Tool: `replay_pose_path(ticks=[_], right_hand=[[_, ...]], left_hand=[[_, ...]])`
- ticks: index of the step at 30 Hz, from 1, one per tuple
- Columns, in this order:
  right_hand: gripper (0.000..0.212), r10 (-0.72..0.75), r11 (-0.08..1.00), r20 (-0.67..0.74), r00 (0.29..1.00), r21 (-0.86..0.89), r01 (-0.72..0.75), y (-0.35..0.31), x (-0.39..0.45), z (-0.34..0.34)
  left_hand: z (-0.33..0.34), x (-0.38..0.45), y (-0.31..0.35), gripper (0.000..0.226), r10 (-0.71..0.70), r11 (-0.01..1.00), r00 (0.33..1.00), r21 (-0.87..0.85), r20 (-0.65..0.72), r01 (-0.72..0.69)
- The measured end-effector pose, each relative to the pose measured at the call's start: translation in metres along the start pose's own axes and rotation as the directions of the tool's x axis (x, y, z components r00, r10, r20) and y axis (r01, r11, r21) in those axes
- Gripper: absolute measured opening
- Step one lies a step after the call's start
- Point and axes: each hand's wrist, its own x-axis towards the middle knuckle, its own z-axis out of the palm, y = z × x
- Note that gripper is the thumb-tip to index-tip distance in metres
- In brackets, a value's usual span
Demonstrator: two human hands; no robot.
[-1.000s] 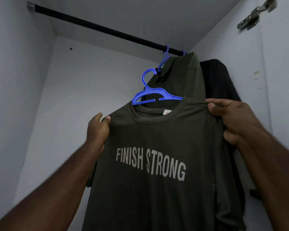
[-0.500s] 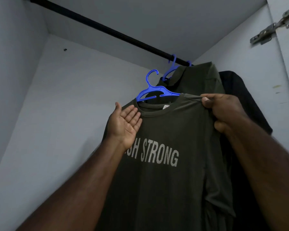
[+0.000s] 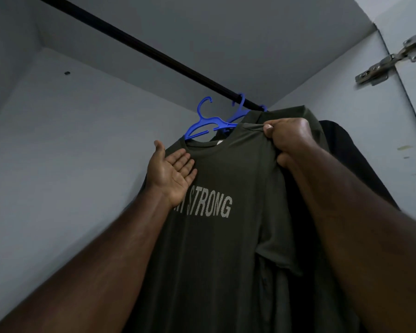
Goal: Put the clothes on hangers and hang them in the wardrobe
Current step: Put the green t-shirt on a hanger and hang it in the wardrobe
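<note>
Inspector: Where is the olive T-shirt?
Recorder: On a blue hanger, hook just below the rail, not yet on it.
Inspector: Grip?
Recorder: Right hand pinches the shoulder seam, likely carrying the load; left hand flat, fingers straight, steadying the chest

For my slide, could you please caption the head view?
Right hand pinches the olive T-shirt's shoulder, blue hanger just below the rail; left hand open.
</note>
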Motion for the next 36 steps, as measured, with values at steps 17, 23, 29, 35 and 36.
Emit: replay_pose_path(ticks=[17,23,29,35,36], right_hand=[[0.028,-0.237,0.424,0.100,0.966,-0.884,0.195,-0.005,0.088,0.017],[0.028,-0.242,0.378,0.049,0.969,-0.915,0.140,-0.023,0.096,0.011],[0.030,-0.253,0.396,0.069,0.965,-0.903,0.168,-0.030,0.078,-0.002],[0.030,-0.153,0.924,-0.082,0.985,-0.364,0.113,-0.020,0.051,-0.024],[0.028,-0.161,0.931,-0.085,0.983,-0.344,0.123,-0.019,0.043,-0.026]], left_hand=[[0.027,0.060,-0.013,0.084,-0.055,0.991,0.996,0.126,0.076,0.045],[0.026,0.061,-0.017,0.084,-0.088,0.988,0.994,0.135,0.072,0.077],[0.026,0.047,-0.025,0.083,-0.111,0.987,0.991,0.125,0.071,0.101],[0.031,0.007,-0.049,0.076,-0.137,0.971,0.986,0.211,0.091,0.115],[0.033,-0.003,-0.054,0.075,-0.137,0.968,0.986,0.225,0.099,0.112]])
